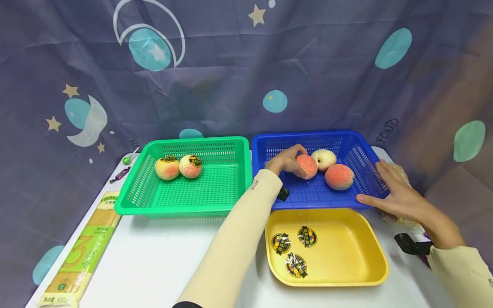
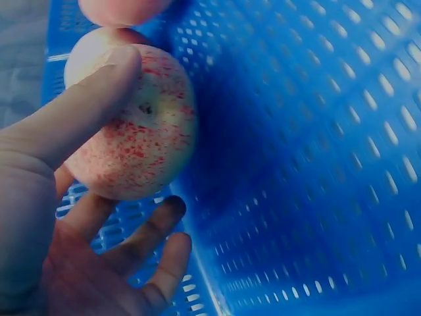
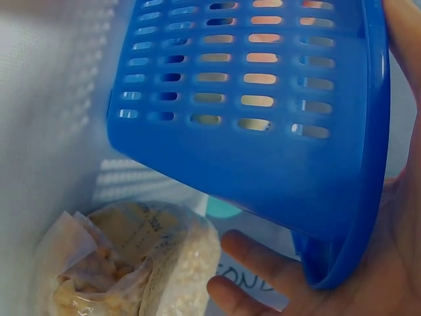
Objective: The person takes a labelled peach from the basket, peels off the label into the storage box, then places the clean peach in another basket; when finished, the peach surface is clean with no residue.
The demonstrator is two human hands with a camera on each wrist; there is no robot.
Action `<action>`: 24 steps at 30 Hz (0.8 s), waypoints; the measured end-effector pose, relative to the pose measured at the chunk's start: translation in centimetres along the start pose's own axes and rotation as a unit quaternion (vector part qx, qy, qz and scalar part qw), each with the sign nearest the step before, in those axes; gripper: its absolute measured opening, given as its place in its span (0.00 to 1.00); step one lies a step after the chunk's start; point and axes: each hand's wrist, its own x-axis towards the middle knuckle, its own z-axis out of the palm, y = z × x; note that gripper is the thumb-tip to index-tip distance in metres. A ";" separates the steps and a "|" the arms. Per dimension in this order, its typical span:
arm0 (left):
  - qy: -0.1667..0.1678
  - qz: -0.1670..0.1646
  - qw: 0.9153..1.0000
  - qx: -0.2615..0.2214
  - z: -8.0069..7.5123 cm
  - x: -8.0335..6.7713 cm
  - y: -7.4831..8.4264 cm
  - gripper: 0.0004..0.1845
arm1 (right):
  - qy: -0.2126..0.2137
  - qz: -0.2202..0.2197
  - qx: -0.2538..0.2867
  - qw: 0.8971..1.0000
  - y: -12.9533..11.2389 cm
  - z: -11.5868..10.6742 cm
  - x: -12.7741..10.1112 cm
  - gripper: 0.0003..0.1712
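Observation:
My left hand [image 1: 286, 161] reaches into the blue basket [image 1: 316, 204] and grips a reddish peach [image 1: 307, 167]. In the left wrist view the thumb lies across this speckled peach [image 2: 148, 141], with fingers on its other side. Beside it in the basket are a pale peach [image 1: 324, 159] and a pink-orange peach [image 1: 339, 177]. At the basket's right side, my right hand [image 1: 402, 201] touches the rim with fairly straight fingers and a spread thumb. The right wrist view shows that hand [image 3: 368, 283] around the outside of the basket corner.
Left stands a green basket [image 1: 192, 192] holding two stickered peaches [image 1: 167, 167]. A yellow tray [image 1: 339, 261] with three black stickers [image 1: 307, 236] sits in front. A noodle packet [image 1: 82, 252], candy [image 1: 120, 174] and lollipop [image 1: 126, 160] lie far left; a clear bag [image 3: 177, 263] lies right.

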 end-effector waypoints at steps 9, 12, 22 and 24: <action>0.004 -0.002 0.997 0.079 0.0 0.1 0.3 0.37 | 0.003 -0.008 0.004 1.000 0.2 0.1 -0.1 0.66; -0.001 -0.008 0.996 0.093 -0.1 0.1 0.4 0.39 | 0.006 -0.012 0.007 1.000 0.3 0.1 -0.2 0.66; -0.034 -0.018 0.996 0.081 -0.7 -0.5 1.2 0.42 | 0.001 -0.007 0.004 1.000 0.4 0.3 0.0 0.66; -0.041 -0.018 0.996 0.081 -0.9 -0.6 1.5 0.42 | 0.003 -0.009 0.008 1.000 0.4 0.3 -0.1 0.66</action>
